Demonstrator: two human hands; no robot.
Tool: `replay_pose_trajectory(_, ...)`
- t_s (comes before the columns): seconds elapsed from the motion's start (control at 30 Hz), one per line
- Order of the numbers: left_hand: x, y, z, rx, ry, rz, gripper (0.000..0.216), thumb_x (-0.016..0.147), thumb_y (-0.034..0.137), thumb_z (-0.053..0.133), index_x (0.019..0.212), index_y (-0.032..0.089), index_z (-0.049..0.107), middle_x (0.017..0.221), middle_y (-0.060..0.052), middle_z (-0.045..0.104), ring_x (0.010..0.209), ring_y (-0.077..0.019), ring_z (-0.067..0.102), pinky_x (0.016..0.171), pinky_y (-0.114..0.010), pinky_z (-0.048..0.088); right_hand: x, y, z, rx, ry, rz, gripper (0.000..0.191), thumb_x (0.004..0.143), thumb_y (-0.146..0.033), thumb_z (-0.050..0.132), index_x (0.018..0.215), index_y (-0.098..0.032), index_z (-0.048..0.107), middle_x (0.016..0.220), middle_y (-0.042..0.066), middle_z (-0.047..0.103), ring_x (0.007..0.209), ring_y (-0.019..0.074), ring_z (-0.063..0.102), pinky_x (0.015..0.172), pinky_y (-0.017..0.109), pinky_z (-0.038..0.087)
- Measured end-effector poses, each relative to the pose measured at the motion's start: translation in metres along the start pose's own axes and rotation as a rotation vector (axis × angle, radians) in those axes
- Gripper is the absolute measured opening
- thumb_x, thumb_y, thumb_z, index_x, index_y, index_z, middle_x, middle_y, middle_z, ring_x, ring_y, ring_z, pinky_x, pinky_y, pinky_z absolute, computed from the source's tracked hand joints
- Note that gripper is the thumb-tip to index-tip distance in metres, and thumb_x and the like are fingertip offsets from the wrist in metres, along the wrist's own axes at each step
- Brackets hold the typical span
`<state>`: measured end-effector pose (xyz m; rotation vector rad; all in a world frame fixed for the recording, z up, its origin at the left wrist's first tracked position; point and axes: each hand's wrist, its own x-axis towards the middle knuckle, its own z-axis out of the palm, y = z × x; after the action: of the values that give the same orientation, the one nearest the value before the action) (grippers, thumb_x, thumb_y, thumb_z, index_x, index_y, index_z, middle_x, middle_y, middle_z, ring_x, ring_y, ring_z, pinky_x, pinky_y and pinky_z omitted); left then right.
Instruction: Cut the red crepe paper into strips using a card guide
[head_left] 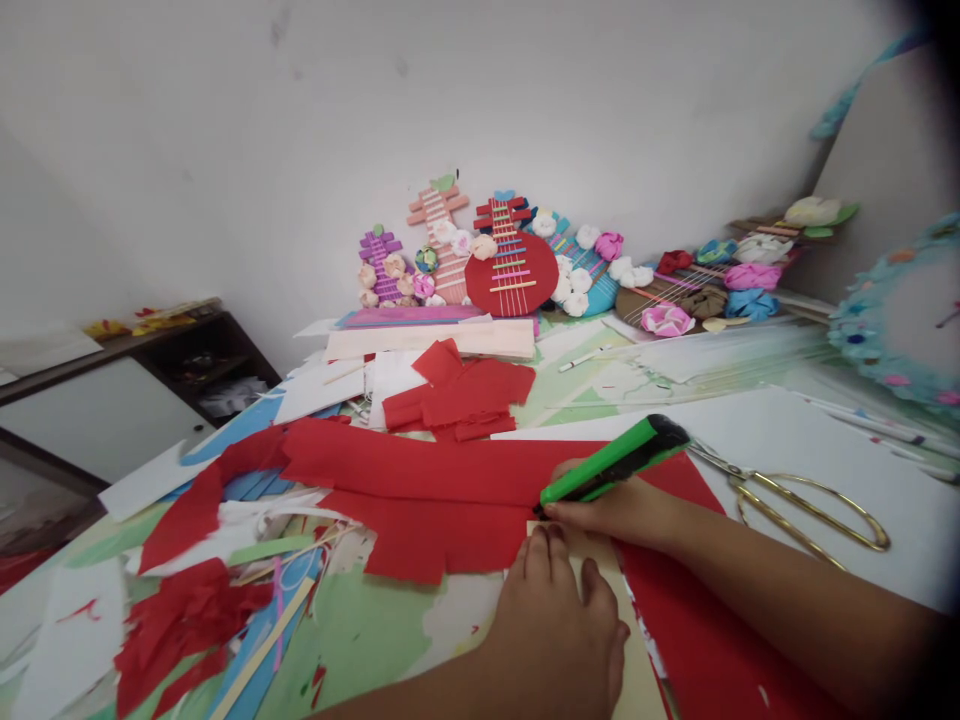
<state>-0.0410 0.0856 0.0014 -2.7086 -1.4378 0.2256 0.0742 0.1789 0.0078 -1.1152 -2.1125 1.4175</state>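
Note:
My right hand (619, 510) is closed around a green utility knife (600, 465) with a black end, tilted with its low end down at the red paper (420, 470). The blade itself is too small or hidden to make out. Just below it, my left hand (555, 620) lies flat, its fingers pressing on a cream strip (637, 640) that rests over the red paper. The red sheet runs leftward in long, ragged-edged pieces. Gold-handled scissors (795, 500) lie to the right of my right hand, their blades partly over white paper (772, 430).
Red scraps (465, 390) lie beyond the sheet, and crumpled red pieces (180, 620) lie at left among blue and cream strips. Several decorated paper instruments, one a red lute shape (512, 270), lean at the wall. A blue-rimmed clock (896, 320) stands right; a cabinet (112, 410) left.

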Motion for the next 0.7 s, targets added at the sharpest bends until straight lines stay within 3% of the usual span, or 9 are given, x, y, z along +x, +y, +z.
replay_pose_trajectory(0.23,0.0001,0.0016,0.0014,-0.016,0.006,0.003,0.047,0.085,0.038,0.038,0.114,0.002,0.050,0.109,-0.031,0.049,0.107,-0.0406,0.042,0.081,-0.052,0.036,0.0024,0.0067,-0.0003,-0.066,-0.055,-0.104,0.011,0.072,-0.029,0.052,0.069,-0.018,0.055,0.070,-0.001,0.057,0.067,0.0126,0.054,0.058,0.022,0.041)
replay_pose_trajectory(0.43,-0.0015,-0.0005,-0.0008,-0.033,-0.013,0.008,0.045,0.086,0.036,0.035,0.114,0.004,0.049,0.113,-0.029,0.048,0.111,-0.0403,0.037,0.084,-0.050,0.034,-0.0013,0.0027,-0.0013,-0.066,0.051,-0.019,0.015,0.070,-0.033,0.052,0.065,-0.019,0.056,0.068,-0.001,0.059,0.069,0.0146,0.055,0.061,0.025,0.042)
replay_pose_trajectory(0.6,-0.0021,-0.0008,-0.0050,-0.040,-0.062,0.000,0.045,0.086,0.037,0.035,0.114,0.005,0.049,0.115,-0.030,0.044,0.112,-0.0406,0.036,0.083,-0.050,0.035,-0.0008,0.0008,-0.0032,-0.035,0.020,0.007,0.013,0.068,-0.031,0.053,0.066,-0.019,0.058,0.068,-0.001,0.060,0.069,0.0146,0.055,0.061,0.024,0.042)
replay_pose_trajectory(0.7,-0.0021,-0.0009,-0.0014,-0.046,-0.015,0.003,0.045,0.086,0.037,0.036,0.115,0.005,0.048,0.114,-0.030,0.046,0.111,-0.0408,0.037,0.083,-0.050,0.035,-0.0011,0.0005,-0.0033,-0.032,0.018,0.030,0.014,0.069,-0.031,0.053,0.066,-0.019,0.058,0.067,-0.001,0.060,0.067,0.0144,0.055,0.059,0.024,0.043)
